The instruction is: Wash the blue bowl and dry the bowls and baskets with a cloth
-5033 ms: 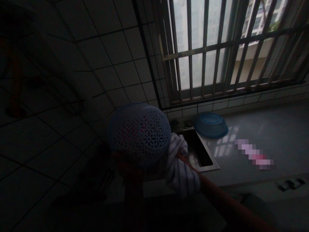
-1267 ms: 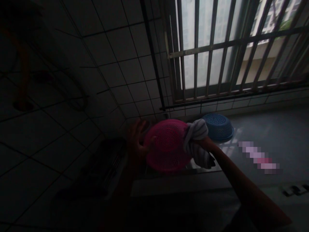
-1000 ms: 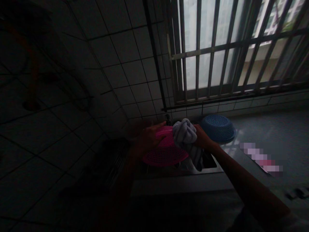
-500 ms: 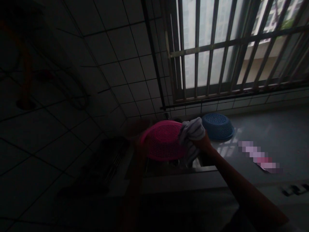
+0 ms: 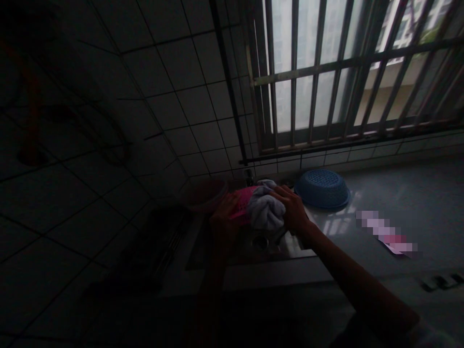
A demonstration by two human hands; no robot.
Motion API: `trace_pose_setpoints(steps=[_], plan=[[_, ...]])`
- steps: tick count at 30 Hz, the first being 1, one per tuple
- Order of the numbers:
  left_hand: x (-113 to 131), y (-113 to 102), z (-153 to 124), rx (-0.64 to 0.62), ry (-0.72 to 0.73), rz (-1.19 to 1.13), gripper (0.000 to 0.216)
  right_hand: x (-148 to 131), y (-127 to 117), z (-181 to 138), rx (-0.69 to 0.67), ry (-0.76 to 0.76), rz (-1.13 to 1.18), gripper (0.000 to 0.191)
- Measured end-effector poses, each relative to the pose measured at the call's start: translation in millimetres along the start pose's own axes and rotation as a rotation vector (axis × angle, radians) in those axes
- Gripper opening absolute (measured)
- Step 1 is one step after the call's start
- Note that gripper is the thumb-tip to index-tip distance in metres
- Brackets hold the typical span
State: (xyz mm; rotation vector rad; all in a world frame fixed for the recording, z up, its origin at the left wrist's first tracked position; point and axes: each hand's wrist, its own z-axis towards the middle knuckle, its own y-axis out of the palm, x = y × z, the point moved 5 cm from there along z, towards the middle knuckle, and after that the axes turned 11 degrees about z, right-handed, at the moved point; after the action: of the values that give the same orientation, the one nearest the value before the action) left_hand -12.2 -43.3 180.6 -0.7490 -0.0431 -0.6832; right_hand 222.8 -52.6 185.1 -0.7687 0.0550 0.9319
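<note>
The scene is very dark. Over the steel sink [image 5: 253, 246] my left hand [image 5: 223, 220] grips a pink perforated basket [image 5: 241, 203] by its near edge. My right hand [image 5: 293, 208] is closed on a bunched striped white cloth [image 5: 264, 210] and presses it against the pink basket. Most of the basket is hidden behind the cloth and my hands.
A blue perforated basket [image 5: 322, 188] lies upside down on the grey counter [image 5: 398, 193] right of the sink. A blurred flat item [image 5: 386, 232] lies further right. A barred window [image 5: 344, 72] rises behind, a tiled wall [image 5: 163, 96] to the left. A dark rack [image 5: 152, 256] sits left of the sink.
The blue basket was set down upside down on the counter. The pink basket has turned and dropped lower over the sink, and my right hand has pushed the cloth across it.
</note>
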Motion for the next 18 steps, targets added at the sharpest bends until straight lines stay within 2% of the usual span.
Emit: trace_pose_setpoints(steps=[3, 5, 8, 11, 15, 18], plan=[[-20, 3, -16, 0.079, -0.175, -0.133, 0.047, 33, 10, -18, 0.186, 0.09, 0.111, 0.023], [-34, 11, -28, 0.078, -0.304, -0.222, 0.048, 52, 21, -33, 0.264, 0.169, 0.167, 0.023], [-44, 27, -39, -0.018, -0.374, -0.264, 0.048, 64, 37, -46, 0.229, 0.259, 0.129, 0.024], [-33, 36, -36, -0.088, -0.316, -0.115, 0.045, 52, 40, -39, 0.106, 0.225, -0.016, 0.022], [10, 38, -19, -0.111, -0.101, 0.103, 0.049, 8, 33, -12, -0.061, 0.065, -0.174, 0.02], [25, 32, -13, -0.086, -0.047, 0.172, 0.048, -17, 26, 1, -0.129, 0.004, -0.17, 0.019]])
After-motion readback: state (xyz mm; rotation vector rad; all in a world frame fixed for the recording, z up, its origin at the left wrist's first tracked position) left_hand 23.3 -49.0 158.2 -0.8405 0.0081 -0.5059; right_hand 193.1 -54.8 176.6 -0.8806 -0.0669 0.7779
